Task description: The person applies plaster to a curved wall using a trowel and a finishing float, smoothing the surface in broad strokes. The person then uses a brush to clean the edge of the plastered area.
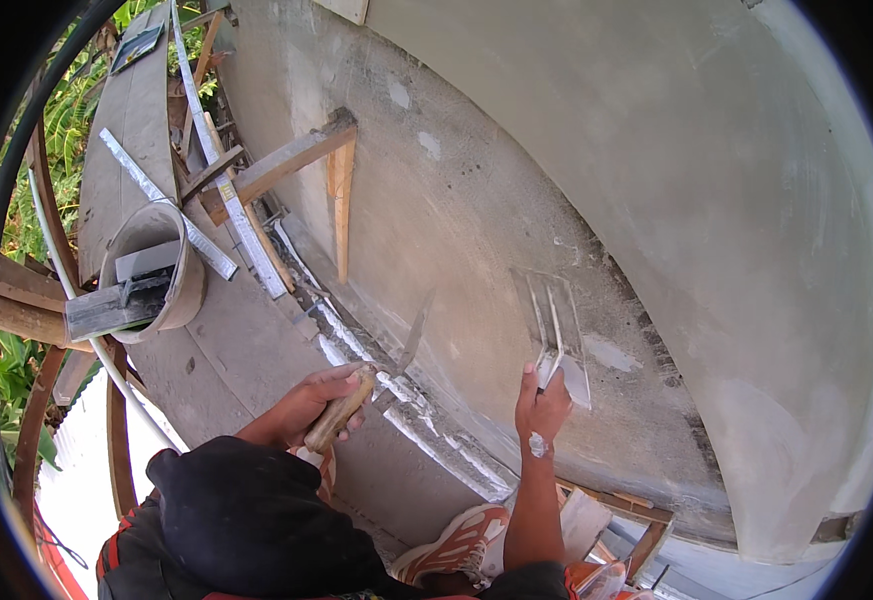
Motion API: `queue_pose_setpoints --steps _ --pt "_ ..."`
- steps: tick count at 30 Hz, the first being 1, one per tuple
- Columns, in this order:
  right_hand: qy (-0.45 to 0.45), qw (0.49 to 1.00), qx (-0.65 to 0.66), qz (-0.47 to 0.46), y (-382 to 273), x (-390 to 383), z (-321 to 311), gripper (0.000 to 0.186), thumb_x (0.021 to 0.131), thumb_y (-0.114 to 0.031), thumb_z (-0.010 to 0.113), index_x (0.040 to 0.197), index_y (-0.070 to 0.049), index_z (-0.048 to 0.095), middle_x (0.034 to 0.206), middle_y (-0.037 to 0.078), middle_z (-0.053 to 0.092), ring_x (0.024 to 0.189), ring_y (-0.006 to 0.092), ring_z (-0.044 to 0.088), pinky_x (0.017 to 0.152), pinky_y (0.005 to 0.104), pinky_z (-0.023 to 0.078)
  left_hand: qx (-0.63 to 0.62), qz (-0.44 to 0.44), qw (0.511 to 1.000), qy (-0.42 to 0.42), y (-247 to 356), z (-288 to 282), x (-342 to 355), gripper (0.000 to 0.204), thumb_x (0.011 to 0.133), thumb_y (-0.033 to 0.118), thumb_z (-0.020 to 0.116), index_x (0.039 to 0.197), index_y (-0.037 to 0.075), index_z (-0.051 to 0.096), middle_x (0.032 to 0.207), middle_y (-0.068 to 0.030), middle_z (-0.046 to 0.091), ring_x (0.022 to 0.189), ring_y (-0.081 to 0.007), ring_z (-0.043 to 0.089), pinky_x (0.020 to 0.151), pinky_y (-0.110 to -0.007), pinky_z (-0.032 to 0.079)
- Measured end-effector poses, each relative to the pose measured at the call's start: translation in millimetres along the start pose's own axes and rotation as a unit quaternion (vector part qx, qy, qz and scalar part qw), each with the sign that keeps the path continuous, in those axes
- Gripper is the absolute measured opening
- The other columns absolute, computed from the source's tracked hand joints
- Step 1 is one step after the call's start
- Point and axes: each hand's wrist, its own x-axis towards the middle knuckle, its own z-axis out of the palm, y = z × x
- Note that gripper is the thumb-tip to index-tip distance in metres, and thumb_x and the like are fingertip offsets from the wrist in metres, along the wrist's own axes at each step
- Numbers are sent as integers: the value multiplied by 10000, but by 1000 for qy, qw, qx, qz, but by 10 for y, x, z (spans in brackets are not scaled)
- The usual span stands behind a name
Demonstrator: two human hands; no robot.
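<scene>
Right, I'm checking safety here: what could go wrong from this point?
The dark flat rectangular tool jutting over the rim of the round grey bucket might fall if bumped. The right hand holds a flat rectangular metal trowel at the mottled grey-brown wall; a tilted edge could gouge it. The left hand holds a brown wooden-handled tool, which might drop near the orange-and-white shoes.

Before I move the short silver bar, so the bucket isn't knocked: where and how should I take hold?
Probably grip the short silver bar by its lower-right end, coming from the right: that flat, narrow end extends past the bucket, while its middle runs close by.
</scene>
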Motion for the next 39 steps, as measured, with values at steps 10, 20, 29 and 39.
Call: queue_pose_setpoints --steps 10,20,29,39 --pt "33 948 -132 -288 -189 -201 410 384 994 -313 712 1234 -16 676 1104 245 733 950 465 708 885 593 545 -113 17 993 -40 83 -131 -190 442 1086 384 581 1296 2 509 1038 -80 574 734 -128 591 452 -244 515" --pt "45 985 158 55 -557 696 -312 439 1098 -406 592 1078 32 614 762 164 669 648 298 658 620 439 499 -156 153 976 -6 340 -472 -251 367 1097 399 556 1227 58 517 1045 -62 571 730 -105 587 434 -216 520" --pt "91 989 98 -62 -911 1113 -429 429 1088 -399 614 1045 27 610 719 172 650 619 307 640 607 418 492 -108 140 984 8 244 -487 -347 368 1067 401 607 1266 103 523 1036 -72 590 708 -123 588 429 -230 498" --pt "103 992 31 -67 -1389 1338 -422 469 1100 -422 589 960 26 576 694 214 633 588 377 601 595 471 485 -127 156 980 14 277 -574 -386 367 1065 379 614 1296 110 520 1034 -71 595 704 -123 595 437 -226 503"
